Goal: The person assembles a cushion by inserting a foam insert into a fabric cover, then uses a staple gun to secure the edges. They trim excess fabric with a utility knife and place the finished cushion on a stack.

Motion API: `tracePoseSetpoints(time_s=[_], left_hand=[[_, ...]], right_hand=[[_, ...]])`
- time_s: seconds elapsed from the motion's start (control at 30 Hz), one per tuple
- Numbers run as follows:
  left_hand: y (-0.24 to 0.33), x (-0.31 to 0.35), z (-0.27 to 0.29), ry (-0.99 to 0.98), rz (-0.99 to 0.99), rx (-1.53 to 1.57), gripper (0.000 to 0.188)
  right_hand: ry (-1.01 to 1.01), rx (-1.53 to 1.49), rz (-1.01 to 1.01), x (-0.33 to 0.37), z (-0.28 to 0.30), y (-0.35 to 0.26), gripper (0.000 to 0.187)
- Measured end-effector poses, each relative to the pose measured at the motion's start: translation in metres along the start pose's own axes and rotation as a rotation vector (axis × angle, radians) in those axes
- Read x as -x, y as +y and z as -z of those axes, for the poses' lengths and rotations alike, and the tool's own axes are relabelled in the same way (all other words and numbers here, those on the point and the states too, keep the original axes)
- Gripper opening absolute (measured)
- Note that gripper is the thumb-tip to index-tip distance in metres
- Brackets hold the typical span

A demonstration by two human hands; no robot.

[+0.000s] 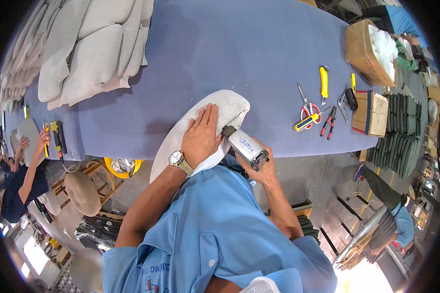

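My left hand (202, 134) lies flat, fingers spread, on a pale fabric-covered oval seat pad (230, 106) that hangs over the near edge of the blue table (230, 44). A metal watch sits on that wrist. My right hand (261, 168) grips a grey pneumatic staple gun (244, 145), its nose pressed against the pad's edge just right of my left hand.
Scissors (305, 105), yellow utility knives (323, 82), pliers (329, 122) and a wooden block (371, 113) lie to the right. A cardboard box of white stuffing (371, 49) stands far right. Stacked pale pads (93, 53) lie far left. Another person (24, 171) works at left; dark cushions (401, 132) are stacked right.
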State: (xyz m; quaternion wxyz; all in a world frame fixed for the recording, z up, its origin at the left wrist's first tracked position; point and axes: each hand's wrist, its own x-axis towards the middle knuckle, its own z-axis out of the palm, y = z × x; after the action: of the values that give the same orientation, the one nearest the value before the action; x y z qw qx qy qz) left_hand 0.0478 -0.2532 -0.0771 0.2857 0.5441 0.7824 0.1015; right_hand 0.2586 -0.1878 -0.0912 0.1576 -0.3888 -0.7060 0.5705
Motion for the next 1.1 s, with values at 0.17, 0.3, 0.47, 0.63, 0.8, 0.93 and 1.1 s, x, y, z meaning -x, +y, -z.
tracePoseSetpoints(time_s=[0.17, 0.3, 0.47, 0.63, 0.8, 0.93, 1.1], left_hand=[[0.003, 0.002, 0.003, -0.012, 0.021, 0.004, 0.089], [0.008, 0.000, 0.004, 0.005, 0.038, -0.003, 0.090], [0.007, 0.000, 0.002, 0.042, 0.027, -0.021, 0.090], [0.010, 0.002, 0.009, 0.032, 0.049, -0.007, 0.089], [0.008, 0.002, 0.006, 0.078, 0.039, -0.024, 0.085], [0.003, 0.002, -0.005, 0.114, -0.040, 0.015, 0.074], [-0.025, 0.003, -0.021, 0.200, -0.278, 0.013, 0.078]], right_hand=[[-0.140, 0.015, -0.097, -0.009, 0.011, -0.027, 0.049], [0.022, -0.071, -0.081, 0.002, -0.003, -0.004, 0.055], [-0.028, 0.009, -0.065, -0.004, -0.002, -0.014, 0.048], [-0.059, 0.004, -0.022, 0.001, 0.001, -0.020, 0.038], [-0.096, -0.045, 0.014, 0.000, -0.002, -0.012, 0.053], [0.128, -0.165, 0.041, 0.021, -0.028, 0.014, 0.064], [0.134, -0.019, 0.189, 0.015, -0.037, 0.015, 0.057]])
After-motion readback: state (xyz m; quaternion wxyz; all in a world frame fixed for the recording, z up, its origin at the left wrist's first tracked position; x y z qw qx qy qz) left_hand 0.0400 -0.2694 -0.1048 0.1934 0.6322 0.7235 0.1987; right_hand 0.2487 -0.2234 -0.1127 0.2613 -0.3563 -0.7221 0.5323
